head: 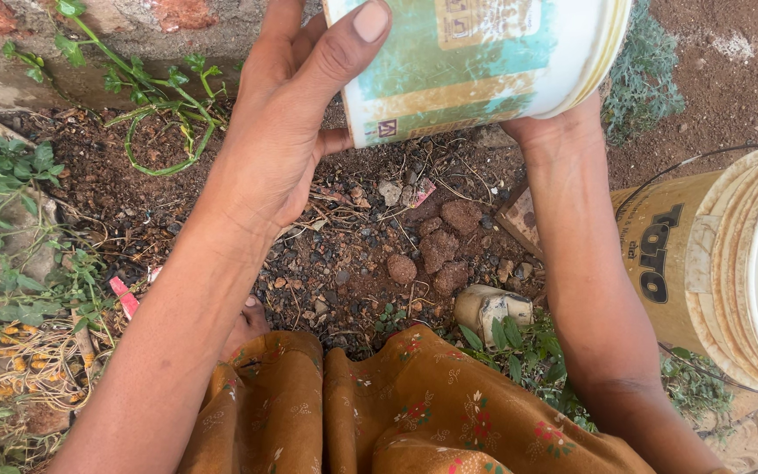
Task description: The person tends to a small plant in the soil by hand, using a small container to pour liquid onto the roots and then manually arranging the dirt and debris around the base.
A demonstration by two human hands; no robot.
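A white tub [475, 66] is held tilted on its side at the far edge of the view, above dark soil [353, 254]. It is gripped from the left by the left hand [296, 114], thumb pressed across its base. The right hand [554, 132] is placed under its right side; how far its fingers are closed cannot be told. Reddish clods [440, 250] lie below. A yellow bucket [712, 263] stands on the right. Patterned brown cloth [396, 412] is seen nearest.
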